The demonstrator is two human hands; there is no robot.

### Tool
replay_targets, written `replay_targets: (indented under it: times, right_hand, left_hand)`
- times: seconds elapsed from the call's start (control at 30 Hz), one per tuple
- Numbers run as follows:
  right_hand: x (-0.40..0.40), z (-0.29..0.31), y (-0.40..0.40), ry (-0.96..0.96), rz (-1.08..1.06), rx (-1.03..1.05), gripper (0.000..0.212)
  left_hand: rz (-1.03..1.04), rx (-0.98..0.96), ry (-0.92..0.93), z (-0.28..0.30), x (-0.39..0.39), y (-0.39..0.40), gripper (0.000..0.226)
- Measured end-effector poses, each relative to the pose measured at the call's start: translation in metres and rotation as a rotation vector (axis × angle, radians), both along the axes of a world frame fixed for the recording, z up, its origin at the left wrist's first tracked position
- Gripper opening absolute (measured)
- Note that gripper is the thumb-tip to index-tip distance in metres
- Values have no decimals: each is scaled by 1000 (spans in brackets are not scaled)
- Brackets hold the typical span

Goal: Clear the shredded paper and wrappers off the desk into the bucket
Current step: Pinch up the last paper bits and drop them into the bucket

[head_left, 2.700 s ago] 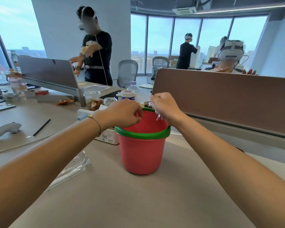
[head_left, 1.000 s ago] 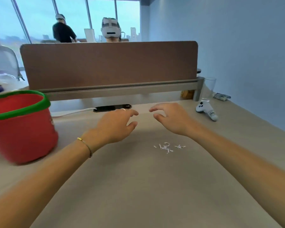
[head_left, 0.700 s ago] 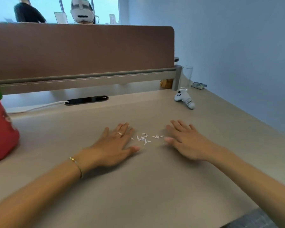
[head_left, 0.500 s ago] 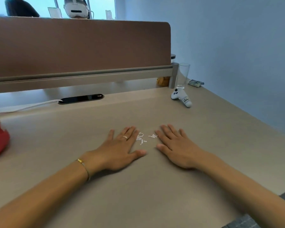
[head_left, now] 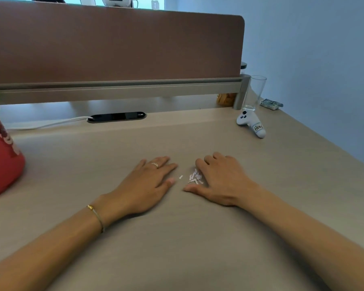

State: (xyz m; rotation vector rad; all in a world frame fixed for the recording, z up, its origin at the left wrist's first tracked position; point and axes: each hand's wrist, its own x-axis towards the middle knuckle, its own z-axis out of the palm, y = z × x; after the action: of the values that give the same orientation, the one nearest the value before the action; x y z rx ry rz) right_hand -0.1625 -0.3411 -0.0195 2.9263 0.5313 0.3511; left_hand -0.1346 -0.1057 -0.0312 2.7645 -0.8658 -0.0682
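A small heap of white shredded paper (head_left: 194, 177) lies on the beige desk (head_left: 177, 238), with one stray shred (head_left: 180, 177) just left of it. My left hand (head_left: 147, 183) rests flat on the desk, palm down, a short way left of the shreds. My right hand (head_left: 221, 179) is cupped against the heap's right side, fingers curled, thumb on the desk below it. Neither hand holds anything. The red bucket (head_left: 2, 156) with its green rim stands at the far left, partly cut off by the frame edge.
A brown partition panel (head_left: 114, 43) runs along the desk's back. A white controller (head_left: 251, 124), an empty glass (head_left: 254, 92) and a small packet (head_left: 271, 103) sit at the back right. A black cable port (head_left: 116, 117) with a white cord is behind my hands.
My hands left the bucket, dropped flat beside the shreds and swept inward. The scattered shreds now form a tight heap against my right hand. The view panned right.
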Motion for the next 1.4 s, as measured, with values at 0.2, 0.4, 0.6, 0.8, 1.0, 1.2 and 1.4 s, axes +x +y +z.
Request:
replay_targets:
  times: [0.2, 0.4, 0.6, 0.8, 1.0, 1.2, 1.4]
  right_hand:
    - [9, 2, 10, 32, 184, 5, 42]
    - [13, -2, 9, 61, 203, -8, 31]
    - [22, -2, 0, 136, 119, 403, 33]
    - [20, 3, -12, 181, 43, 834, 40]
    - [18, 8, -23, 154, 8, 922, 37]
    - [18, 8, -26, 150, -9, 935, 37]
    - [18, 4, -24, 168, -5, 908, 41]
  left_hand:
    - [-3, -1, -13, -1, 2, 2, 76]
    - [13, 12, -8, 2, -2, 5, 78]
    - [7, 197, 45, 4, -22, 1, 71]
    - [-19, 253, 80, 3, -17, -22, 80]
    - [-188, 226, 65, -1, -24, -33, 72]
    - [-147, 225, 46, 1, -4, -32, 69]
    - [-237, 142, 48, 2, -8, -29, 63]
